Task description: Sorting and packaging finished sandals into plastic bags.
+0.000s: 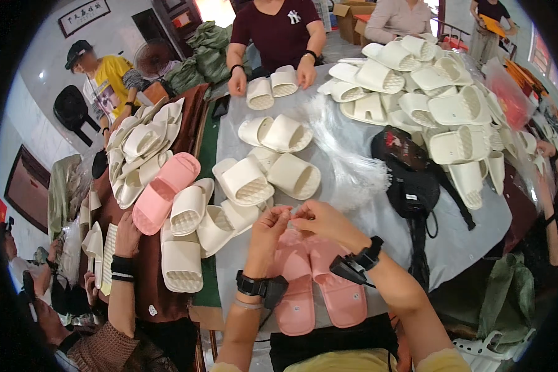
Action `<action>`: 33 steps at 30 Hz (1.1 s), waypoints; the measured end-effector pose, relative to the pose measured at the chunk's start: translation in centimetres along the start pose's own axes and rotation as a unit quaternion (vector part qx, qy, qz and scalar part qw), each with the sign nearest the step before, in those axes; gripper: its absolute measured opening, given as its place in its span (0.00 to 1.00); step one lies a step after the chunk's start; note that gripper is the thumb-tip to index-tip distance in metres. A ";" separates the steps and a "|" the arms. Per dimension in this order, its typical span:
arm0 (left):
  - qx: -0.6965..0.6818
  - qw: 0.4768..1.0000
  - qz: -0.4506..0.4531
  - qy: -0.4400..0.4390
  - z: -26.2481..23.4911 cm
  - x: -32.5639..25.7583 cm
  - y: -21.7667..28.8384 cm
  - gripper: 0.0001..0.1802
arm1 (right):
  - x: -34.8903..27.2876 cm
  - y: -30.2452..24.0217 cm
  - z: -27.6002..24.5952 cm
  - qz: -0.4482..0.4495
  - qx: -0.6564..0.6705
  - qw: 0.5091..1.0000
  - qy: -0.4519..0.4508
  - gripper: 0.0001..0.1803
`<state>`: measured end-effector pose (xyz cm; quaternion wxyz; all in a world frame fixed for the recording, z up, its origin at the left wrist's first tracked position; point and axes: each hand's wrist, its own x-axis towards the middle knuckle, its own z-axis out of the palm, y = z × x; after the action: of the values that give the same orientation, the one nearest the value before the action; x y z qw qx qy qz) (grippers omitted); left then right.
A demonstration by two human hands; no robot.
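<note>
A pair of pink slippers [296,286] lies side by side at the table's near edge, in front of my body, soles down with the heels toward me. Above their toe ends, my left hand [268,230] is closed in a pinch. My right hand [328,222] is also pinched, its fingertips almost meeting the left ones. Whatever is between the fingertips is too small to make out. Just beyond my hands lie several cream slippers [245,181]. A bundle of thin, clear white strands [353,170] spreads over the table to their right.
A large heap of cream slippers [459,105] covers the far right. A black bag [409,180] with straps lies right of the strands. At left, a co-worker's hand [128,234] touches a single pink slipper [167,193] on more cream ones. Across the table, another person handles cream slippers [273,87].
</note>
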<state>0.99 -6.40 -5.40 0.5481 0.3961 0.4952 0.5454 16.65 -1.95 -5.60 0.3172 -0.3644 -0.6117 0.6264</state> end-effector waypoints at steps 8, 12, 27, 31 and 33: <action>-0.048 0.997 -0.027 0.046 1.8 -1.2 2.3 0.14 | -1.5 -2.1 -1.2 0.069 0.018 0.997 0.022 0.14; 0.109 0.994 -0.002 -0.024 1.1 -1.8 1.8 0.14 | -1.6 -2.8 -0.6 0.059 0.038 0.997 0.027 0.13; 0.120 0.990 0.049 0.060 1.7 -2.1 0.2 0.09 | -1.6 -2.4 -0.7 0.008 0.044 0.997 0.056 0.10; 0.141 0.987 0.059 0.050 1.6 -1.9 -0.1 0.10 | -1.6 -2.7 -0.9 -0.014 0.032 0.998 0.051 0.10; 0.133 0.988 0.060 0.046 1.6 -1.9 -0.2 0.10 | -1.6 -2.7 -0.9 -0.026 0.024 0.998 0.050 0.10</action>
<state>2.75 -8.13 -5.05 0.4339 0.4686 0.5632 0.5244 18.17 -2.71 -2.77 0.3718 -0.3714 -0.5895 0.6134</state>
